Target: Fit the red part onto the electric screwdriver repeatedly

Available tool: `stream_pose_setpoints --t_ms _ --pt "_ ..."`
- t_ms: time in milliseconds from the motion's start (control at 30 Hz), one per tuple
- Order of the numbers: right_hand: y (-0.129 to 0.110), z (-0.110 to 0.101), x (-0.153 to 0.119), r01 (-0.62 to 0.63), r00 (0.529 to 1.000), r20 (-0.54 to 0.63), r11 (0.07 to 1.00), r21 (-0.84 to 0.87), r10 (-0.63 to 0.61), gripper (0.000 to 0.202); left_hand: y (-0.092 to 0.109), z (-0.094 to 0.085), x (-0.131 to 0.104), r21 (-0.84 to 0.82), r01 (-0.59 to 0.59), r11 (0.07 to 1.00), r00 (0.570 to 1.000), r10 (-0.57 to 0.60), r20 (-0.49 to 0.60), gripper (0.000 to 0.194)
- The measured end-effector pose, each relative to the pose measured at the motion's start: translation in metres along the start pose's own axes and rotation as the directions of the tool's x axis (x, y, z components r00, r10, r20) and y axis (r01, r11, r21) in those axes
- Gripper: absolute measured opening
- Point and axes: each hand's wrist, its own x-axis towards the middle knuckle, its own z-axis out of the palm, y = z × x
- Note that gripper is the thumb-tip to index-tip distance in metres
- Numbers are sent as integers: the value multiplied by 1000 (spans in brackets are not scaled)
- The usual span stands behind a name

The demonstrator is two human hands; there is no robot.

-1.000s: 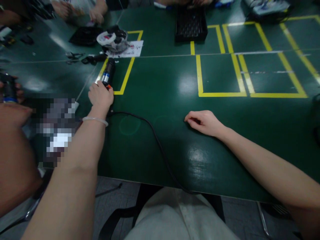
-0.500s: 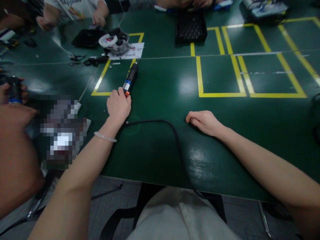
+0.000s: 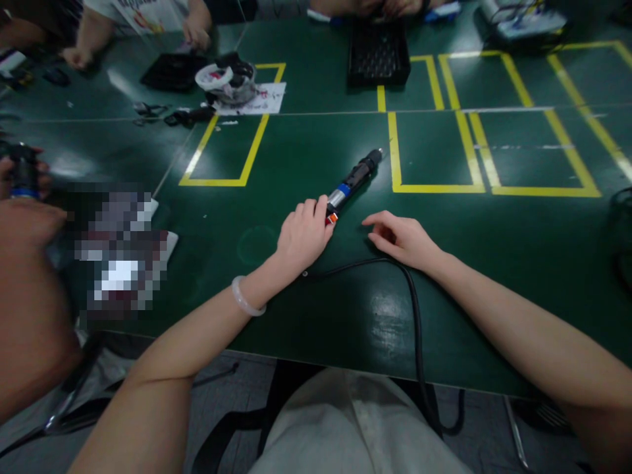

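My left hand [image 3: 305,234] is closed around the rear end of an electric screwdriver [image 3: 351,184], a black tool with a blue and silver band and a red-orange part. Its tip points away and to the right, toward a yellow tape corner. From its rear a black cable [image 3: 413,303] runs across the green table and over the near edge. My right hand [image 3: 402,238] rests on the table just right of the tool, apart from it. Its thumb and fingers are parted and curved, with nothing between them.
Yellow tape outlines [image 3: 439,188] mark the green table [image 3: 316,151]. A black tray [image 3: 379,56] stands at the far side before another person's hands. Far left lie a white tape roll [image 3: 214,77] and a paper sheet [image 3: 269,99]. At the left edge, a neighbour's hand holds a dark tool [image 3: 24,172].
My left hand has carried the screwdriver to the right and turned its tip rightward. The cable has shifted right with it. The fingers of my right hand have opened.
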Motion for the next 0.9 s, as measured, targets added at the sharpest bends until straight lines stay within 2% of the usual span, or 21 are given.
stream_pose_setpoints --t_ms 200,300,367,500,600,667,767,900 --pt "-2 3 -1 105 994 -7 993 -53 -105 30 31 -3 -7 -77 -140 987 990 141 11 49" --pt "-4 3 -2 165 986 -5 981 -104 -167 21 35 -3 -10 -96 -186 978 982 189 14 56" --pt "-6 3 -1 164 986 -4 982 -95 -166 18 34 -2 -11 -118 -207 971 978 209 6 61" --pt "-8 3 1 51 999 -10 994 95 -50 10 28 2 -11 -202 -227 953 973 228 -18 63" --pt "-7 3 2 -32 999 -17 957 289 39 10 25 4 -10 -248 -238 939 971 237 -32 66" --pt "-6 3 1 -40 999 -20 942 333 50 11 24 5 -9 -264 -240 934 970 239 -35 67" --pt "-7 3 0 21 999 -29 970 243 -14 8 24 5 -9 -271 -240 932 970 240 -36 67" --pt "-7 3 -2 180 983 -23 984 -11 -180 8 24 4 -9 -255 -244 936 969 242 -38 70"
